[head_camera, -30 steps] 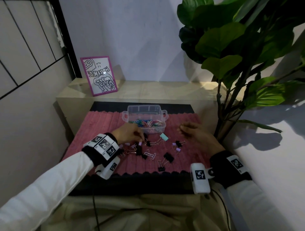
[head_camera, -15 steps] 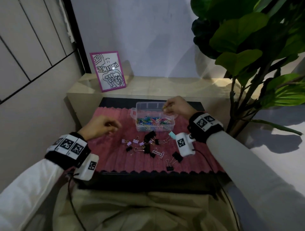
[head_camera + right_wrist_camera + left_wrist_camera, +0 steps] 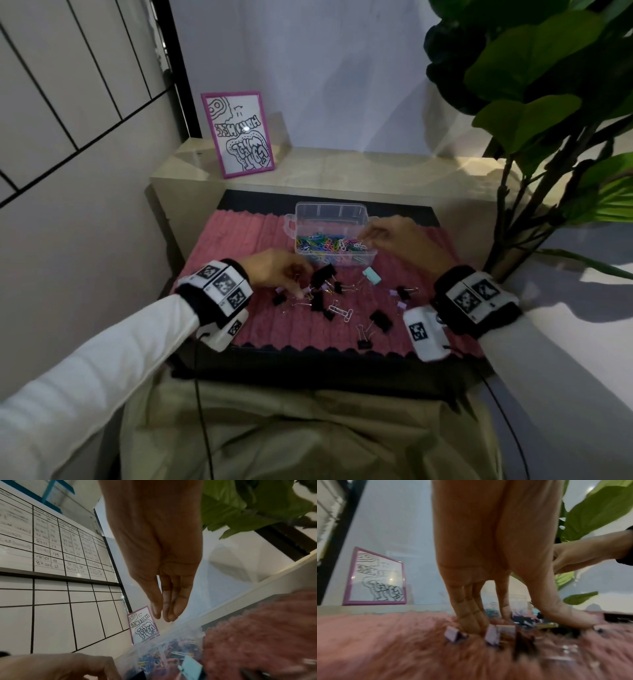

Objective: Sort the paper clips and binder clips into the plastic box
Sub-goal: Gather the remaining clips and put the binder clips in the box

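Note:
A clear plastic box (image 3: 301, 224) stands at the back of the pink mat (image 3: 236, 240), its front compartment full of coloured paper clips (image 3: 323, 242). Black binder clips (image 3: 323, 273), a teal one (image 3: 372, 275), small lilac ones (image 3: 394, 292) and loose paper clips (image 3: 339, 310) lie scattered in front of it. My left hand (image 3: 301, 289) reaches down into the pile's left side. Its straight fingers touch the mat between two lilac clips (image 3: 453, 635), thumb spread apart. My right hand (image 3: 363, 236) hovers over the box's right end, fingers straight and close together (image 3: 163, 615), nothing visible between them.
A framed drawing (image 3: 239, 133) leans on the pale ledge (image 3: 342, 168) behind the mat. A leafy plant (image 3: 548, 102) overhangs the right side. A tiled wall closes the left. A black mat edge (image 3: 308, 370) borders the near side.
My left hand has come back from the mat's left side onto the clip pile. My right hand has drawn back from the box's far right corner to its front right.

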Demonstrator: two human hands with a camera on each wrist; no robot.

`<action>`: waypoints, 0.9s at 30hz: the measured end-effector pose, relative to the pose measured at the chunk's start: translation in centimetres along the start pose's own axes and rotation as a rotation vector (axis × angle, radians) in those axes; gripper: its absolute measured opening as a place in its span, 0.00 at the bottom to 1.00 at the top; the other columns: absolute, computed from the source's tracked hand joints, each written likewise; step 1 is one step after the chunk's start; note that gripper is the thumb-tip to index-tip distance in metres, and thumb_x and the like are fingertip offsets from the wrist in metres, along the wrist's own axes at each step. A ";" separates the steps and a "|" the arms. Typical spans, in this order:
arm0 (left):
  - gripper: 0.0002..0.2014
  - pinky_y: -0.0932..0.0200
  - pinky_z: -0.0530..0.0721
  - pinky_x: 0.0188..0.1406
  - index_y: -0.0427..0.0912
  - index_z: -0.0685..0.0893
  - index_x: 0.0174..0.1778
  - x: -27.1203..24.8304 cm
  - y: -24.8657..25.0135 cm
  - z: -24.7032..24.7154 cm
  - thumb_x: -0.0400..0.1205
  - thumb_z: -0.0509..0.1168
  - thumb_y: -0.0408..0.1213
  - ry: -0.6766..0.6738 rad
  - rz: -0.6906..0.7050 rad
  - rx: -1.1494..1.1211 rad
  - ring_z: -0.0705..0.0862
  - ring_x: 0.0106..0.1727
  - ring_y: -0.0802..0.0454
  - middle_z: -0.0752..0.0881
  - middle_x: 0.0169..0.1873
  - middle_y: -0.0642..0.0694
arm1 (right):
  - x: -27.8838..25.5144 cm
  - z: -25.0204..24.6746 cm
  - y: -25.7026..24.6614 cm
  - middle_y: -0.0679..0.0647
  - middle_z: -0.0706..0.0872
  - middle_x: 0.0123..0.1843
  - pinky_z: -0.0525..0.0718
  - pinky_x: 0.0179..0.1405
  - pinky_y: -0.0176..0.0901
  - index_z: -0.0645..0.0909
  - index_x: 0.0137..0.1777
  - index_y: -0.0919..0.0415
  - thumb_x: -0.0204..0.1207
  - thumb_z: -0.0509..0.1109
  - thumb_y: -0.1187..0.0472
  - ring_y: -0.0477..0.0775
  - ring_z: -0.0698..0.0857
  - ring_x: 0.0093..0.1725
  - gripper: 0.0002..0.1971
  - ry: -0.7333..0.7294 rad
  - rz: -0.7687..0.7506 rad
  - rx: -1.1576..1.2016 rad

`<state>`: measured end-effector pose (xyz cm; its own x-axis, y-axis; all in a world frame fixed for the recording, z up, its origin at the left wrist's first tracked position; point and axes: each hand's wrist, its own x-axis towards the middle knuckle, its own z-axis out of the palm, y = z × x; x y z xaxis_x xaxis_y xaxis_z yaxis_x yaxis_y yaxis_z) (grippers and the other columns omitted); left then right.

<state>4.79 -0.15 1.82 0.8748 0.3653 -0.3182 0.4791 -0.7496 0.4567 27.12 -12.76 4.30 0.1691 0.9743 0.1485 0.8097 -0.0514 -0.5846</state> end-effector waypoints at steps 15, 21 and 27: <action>0.11 0.76 0.73 0.32 0.42 0.81 0.51 0.4 -0.4 0.4 0.75 0.70 0.37 -0.003 -0.019 -0.026 0.78 0.33 0.61 0.80 0.34 0.51 | -8.1 4.7 -0.2 0.51 0.73 0.59 0.77 0.55 0.45 0.74 0.60 0.52 0.67 0.73 0.41 0.48 0.74 0.58 0.26 -0.407 0.028 -0.326; 0.13 0.75 0.79 0.26 0.43 0.77 0.34 -1.0 -1.7 -1.3 0.79 0.59 0.21 0.011 -0.068 -0.236 0.81 0.22 0.68 0.81 0.29 0.44 | -7.8 1.4 1.5 0.54 0.85 0.37 0.83 0.29 0.34 0.81 0.37 0.59 0.67 0.77 0.68 0.46 0.84 0.36 0.07 -0.325 0.223 0.325; 0.08 0.81 0.78 0.32 0.41 0.81 0.45 -2.5 -2.0 -2.9 0.79 0.61 0.24 0.136 -0.064 -0.378 0.82 0.27 0.72 0.87 0.32 0.54 | -10.1 -2.1 4.0 0.55 0.84 0.37 0.81 0.30 0.27 0.80 0.38 0.62 0.71 0.71 0.71 0.49 0.82 0.37 0.05 0.131 0.390 0.603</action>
<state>1.85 2.00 4.11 0.8317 0.4933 -0.2546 0.5033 -0.4766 0.7207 29.87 -23.24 2.16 0.4790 0.8734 -0.0881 0.2328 -0.2232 -0.9466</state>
